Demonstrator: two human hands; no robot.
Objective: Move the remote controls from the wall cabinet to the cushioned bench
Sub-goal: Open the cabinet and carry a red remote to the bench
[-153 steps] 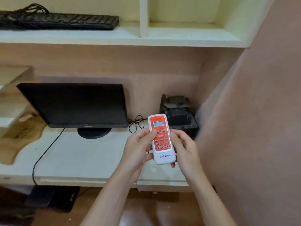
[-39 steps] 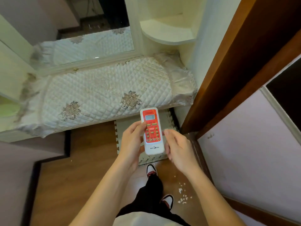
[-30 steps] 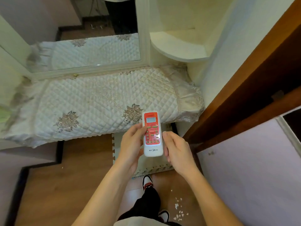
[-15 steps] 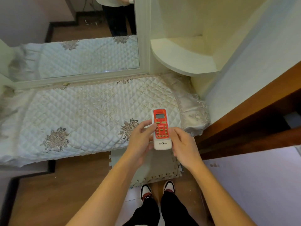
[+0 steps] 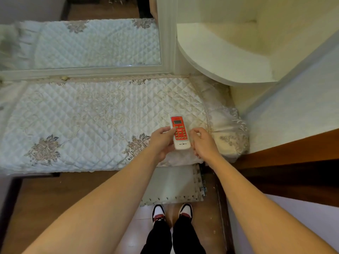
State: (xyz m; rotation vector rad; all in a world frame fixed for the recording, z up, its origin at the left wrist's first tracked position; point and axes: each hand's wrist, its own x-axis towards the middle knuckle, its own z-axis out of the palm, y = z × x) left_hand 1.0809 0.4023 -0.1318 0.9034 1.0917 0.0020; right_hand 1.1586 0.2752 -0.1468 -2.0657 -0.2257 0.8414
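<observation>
A white remote control (image 5: 179,132) with a red button face and a small screen is held flat just above the right front part of the cushioned bench (image 5: 91,116), which has a white quilted cover with embroidered flowers. My left hand (image 5: 161,142) grips the remote's left side, thumb on the red face. My right hand (image 5: 203,143) sits at its right edge with curled fingers and its thumb against the casing. The remote's underside is hidden, so I cannot tell whether it touches the cushion.
A framed mirror (image 5: 82,43) stands behind the bench. A cream curved corner shelf (image 5: 220,57) overhangs the bench's right end. A brown wooden frame (image 5: 293,149) runs along the right. A grey foam mat (image 5: 174,184) lies on the floor before my shoes (image 5: 172,211).
I turned from the cabinet to the bench carrying the remote in both hands. In the last second both hands moved forward and down, bringing it from the bench's front edge to over the cushion.
</observation>
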